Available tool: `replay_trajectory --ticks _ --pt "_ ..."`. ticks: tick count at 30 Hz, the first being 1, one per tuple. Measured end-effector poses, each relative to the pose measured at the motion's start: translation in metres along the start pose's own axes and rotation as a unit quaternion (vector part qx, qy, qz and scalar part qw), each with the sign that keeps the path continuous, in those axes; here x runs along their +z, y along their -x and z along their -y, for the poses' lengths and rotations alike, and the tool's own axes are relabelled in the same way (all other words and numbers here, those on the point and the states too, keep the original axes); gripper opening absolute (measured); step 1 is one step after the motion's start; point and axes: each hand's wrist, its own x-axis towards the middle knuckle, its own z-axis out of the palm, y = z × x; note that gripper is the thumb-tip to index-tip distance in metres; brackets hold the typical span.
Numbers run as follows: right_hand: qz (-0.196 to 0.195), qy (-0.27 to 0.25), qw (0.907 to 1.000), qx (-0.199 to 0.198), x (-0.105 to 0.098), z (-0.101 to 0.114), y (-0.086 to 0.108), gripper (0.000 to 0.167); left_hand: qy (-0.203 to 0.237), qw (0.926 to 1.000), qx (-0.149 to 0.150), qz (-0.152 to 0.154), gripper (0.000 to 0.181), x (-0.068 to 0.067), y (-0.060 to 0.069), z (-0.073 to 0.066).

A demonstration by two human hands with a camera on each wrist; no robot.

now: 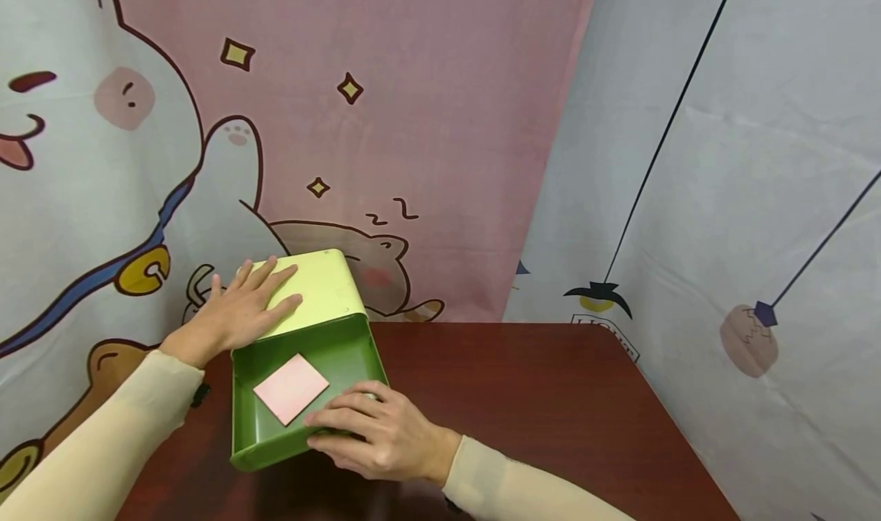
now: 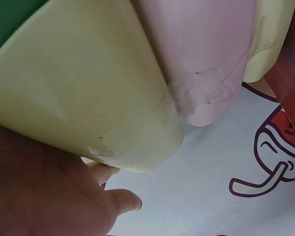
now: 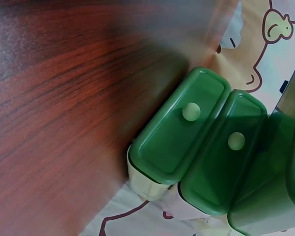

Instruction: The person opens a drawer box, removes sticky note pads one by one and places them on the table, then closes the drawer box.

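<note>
A small drawer cabinet with a pale yellow top (image 1: 326,284) stands on the table. Its green top drawer (image 1: 271,454) is pulled out toward me, and a pink square pad, like sticky notes (image 1: 292,389), lies inside. My left hand (image 1: 241,310) rests on the cabinet top with fingers spread. With my right hand (image 1: 385,433) I grip the drawer's front at its right part, fingers over the edge. Lower drawers with green fronts (image 3: 179,130) and round pale knobs (image 3: 191,111) are closed in the right wrist view. The right hand itself is out of that view.
The dark reddish wooden table (image 1: 523,414) extends to the right of the cabinet. Behind it hangs a pink cloth (image 1: 454,123) with cartoon animals, and a pale cloth (image 1: 757,161) hangs on the right. The cabinet stands close to the cloth.
</note>
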Motion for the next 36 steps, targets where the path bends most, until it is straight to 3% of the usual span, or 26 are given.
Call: replay_trajectory --ticks 16,21,27,36 --pt "0.046 -0.003 0.9989 0.010 -0.003 0.008 0.006 0.024 -0.016 0.9999 -0.002 0.007 0.090 -0.003 0.002 -0.002" --pt "0.060 -0.017 0.9978 0.022 -0.004 0.011 0.007 0.024 -0.009 0.9999 -0.002 0.007 0.088 -0.006 0.000 -0.008" --pt "0.061 -0.023 0.9977 0.020 -0.004 0.011 0.009 0.024 0.008 0.9999 -0.003 0.005 0.085 -0.004 -0.002 -0.016" --pt "0.050 -0.010 0.9987 -0.004 -0.004 0.007 0.006 0.021 0.006 1.0000 -0.002 0.004 0.094 -0.001 -0.001 -0.016"
